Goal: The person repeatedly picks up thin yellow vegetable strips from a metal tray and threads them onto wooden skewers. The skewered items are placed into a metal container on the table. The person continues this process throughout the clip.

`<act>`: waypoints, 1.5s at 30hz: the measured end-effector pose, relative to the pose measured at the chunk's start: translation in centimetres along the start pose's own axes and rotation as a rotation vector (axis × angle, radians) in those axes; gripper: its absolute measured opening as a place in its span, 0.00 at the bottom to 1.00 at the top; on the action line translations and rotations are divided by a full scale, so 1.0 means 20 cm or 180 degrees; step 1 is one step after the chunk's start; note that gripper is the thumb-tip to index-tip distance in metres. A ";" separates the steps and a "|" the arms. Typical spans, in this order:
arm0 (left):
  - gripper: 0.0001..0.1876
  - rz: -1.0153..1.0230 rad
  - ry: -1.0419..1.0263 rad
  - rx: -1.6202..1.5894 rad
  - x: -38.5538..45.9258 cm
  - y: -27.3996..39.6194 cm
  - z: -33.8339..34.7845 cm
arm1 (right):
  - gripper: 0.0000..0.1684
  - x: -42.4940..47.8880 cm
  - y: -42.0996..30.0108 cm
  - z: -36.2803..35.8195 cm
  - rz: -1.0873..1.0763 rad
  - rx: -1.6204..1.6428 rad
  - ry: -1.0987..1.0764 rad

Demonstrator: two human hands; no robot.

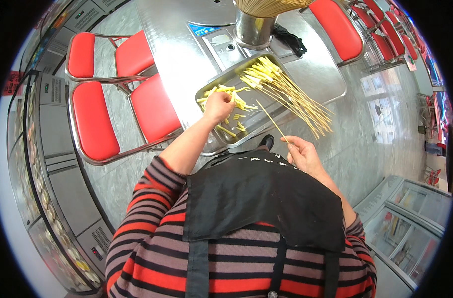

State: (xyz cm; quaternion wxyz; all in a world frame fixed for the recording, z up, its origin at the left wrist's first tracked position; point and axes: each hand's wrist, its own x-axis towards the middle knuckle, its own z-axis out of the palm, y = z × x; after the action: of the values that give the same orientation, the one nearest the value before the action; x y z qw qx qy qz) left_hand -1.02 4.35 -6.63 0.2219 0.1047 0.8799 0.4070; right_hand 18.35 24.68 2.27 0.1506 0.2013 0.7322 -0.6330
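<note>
My left hand (219, 107) is over a loose pile of pale yellow vegetable strips (241, 101) at the left end of a metal tray (257, 126). Its thumb and fingers pinch one strip at the pile's edge. Between the thumb and fingers of my right hand (301, 152) is a thin bamboo skewer (270, 118), bare along its visible length. The skewer slants up and left over the tray's near edge. A bundle of loaded skewers (263, 72) lies across the tray's right end, yellow pieces inward and sticks overhanging the rim.
The tray rests on a stainless steel table (178, 63). Behind it, a metal canister (254, 31) holds many bare skewers, beside a crumpled black bag (291, 39). Red folding chairs (153, 106) stand left. A glass-topped freezer (405, 227) is at lower right.
</note>
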 end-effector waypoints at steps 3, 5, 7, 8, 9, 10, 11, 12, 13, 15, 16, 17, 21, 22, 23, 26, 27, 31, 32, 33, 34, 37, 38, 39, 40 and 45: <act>0.05 -0.1115 -0.0686 -0.2987 -0.05 0.00 -0.04 | 0.13 -0.02 -0.05 -0.01 0.0181 -0.0009 -0.0169; 0.05 -0.1173 -0.0897 -0.3786 -0.10 0.01 -0.04 | 0.13 -0.03 -0.04 0.01 0.0033 0.0036 -0.0379; 0.06 -0.1330 -0.1027 -0.4397 -0.16 0.08 -0.06 | 0.13 -0.03 -0.01 0.02 -0.0098 0.0040 -0.0463; 0.10 -0.1324 -0.1183 -0.4726 -0.15 0.04 -0.06 | 0.13 -0.03 0.01 0.02 -0.0157 0.0032 -0.0456; 0.10 -0.1382 -0.1160 -0.4788 -0.16 0.04 -0.07 | 0.13 -0.02 0.01 0.03 -0.0218 0.0020 -0.0458; 0.10 -0.1440 -0.1136 -0.4849 -0.17 0.03 -0.07 | 0.13 -0.03 0.01 0.03 -0.0221 -0.0021 -0.0459; 0.10 -0.1498 -0.1111 -0.4910 -0.18 0.03 -0.07 | 0.13 -0.03 -0.01 0.03 -0.0224 -0.0062 -0.0461; 0.10 -0.1529 -0.1083 -0.5004 -0.18 0.02 -0.07 | 0.13 -0.04 -0.02 0.03 -0.0230 -0.0102 -0.0465; 0.10 -0.1561 -0.1055 -0.5099 -0.18 0.01 -0.06 | 0.13 -0.03 -0.01 0.03 -0.0218 -0.0099 -0.0487; 0.11 -0.1620 -0.1096 -0.5256 -0.18 -0.01 -0.06 | 0.13 -0.03 0.01 0.03 -0.0186 -0.0091 -0.0532; 0.12 -0.1649 -0.1168 -0.5317 -0.18 -0.01 -0.07 | 0.13 -0.02 0.01 0.03 -0.0248 -0.0167 -0.0507; 0.12 -0.1678 -0.1239 -0.5379 -0.19 -0.01 -0.08 | 0.13 -0.02 0.00 0.04 -0.0309 -0.0243 -0.0483; 0.11 -0.1682 -0.1003 -0.5375 -0.23 0.02 -0.07 | 0.13 -0.03 -0.02 0.05 -0.0325 -0.0247 -0.0493; 0.11 -0.1679 -0.0999 -0.5352 -0.23 0.02 -0.06 | 0.13 -0.03 -0.03 0.06 -0.0310 -0.0260 -0.0480; 0.11 -0.1676 -0.0995 -0.5330 -0.23 0.01 -0.06 | 0.13 -0.03 -0.04 0.06 -0.0295 -0.0274 -0.0466; 0.12 -0.1622 -0.0925 -0.5245 -0.25 0.03 -0.07 | 0.14 -0.03 -0.02 0.07 -0.0300 -0.0220 -0.0445; 0.12 -0.1655 -0.0889 -0.5218 -0.25 0.03 -0.07 | 0.14 -0.02 -0.01 0.07 -0.0309 -0.0193 -0.0441; 0.11 -0.1748 -0.0767 -0.5102 -0.24 0.00 -0.05 | 0.14 -0.04 -0.04 0.07 -0.0157 -0.0159 -0.0515; 0.11 -0.1761 -0.0741 -0.5072 -0.25 0.00 -0.05 | 0.14 -0.04 -0.03 0.07 -0.0175 -0.0186 -0.0515; 0.11 -0.1725 -0.0814 -0.5087 -0.25 0.00 -0.05 | 0.14 -0.04 -0.03 0.07 -0.0194 -0.0212 -0.0520; 0.11 -0.1689 -0.0887 -0.5101 -0.25 0.00 -0.05 | 0.14 -0.04 -0.03 0.07 -0.0193 -0.0169 -0.0504; 0.10 -0.1505 -0.0746 -0.4958 -0.27 0.03 -0.06 | 0.13 -0.05 -0.03 0.08 -0.0205 -0.0122 -0.0441; 0.10 -0.1431 -0.0639 -0.4879 -0.28 0.05 -0.06 | 0.13 -0.04 -0.03 0.08 -0.0222 -0.0158 -0.0417; 0.10 -0.1387 -0.0572 -0.4819 -0.29 0.08 -0.07 | 0.13 -0.04 -0.03 0.08 -0.0238 -0.0195 -0.0393; 0.09 -0.1343 -0.0506 -0.4758 -0.30 0.11 -0.08 | 0.13 -0.04 -0.03 0.07 -0.0214 -0.0178 -0.0401; 0.09 -0.0850 -0.0764 -0.4267 -0.31 0.10 -0.12 | 0.13 -0.04 -0.04 0.07 -0.0120 -0.0013 -0.0451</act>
State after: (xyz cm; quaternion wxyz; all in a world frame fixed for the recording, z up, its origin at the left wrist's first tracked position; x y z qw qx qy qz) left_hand 3.32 1.74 -1.91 0.3826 -0.1199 0.4133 0.8176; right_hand 18.69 23.17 3.14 0.1904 0.1418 0.7247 -0.6469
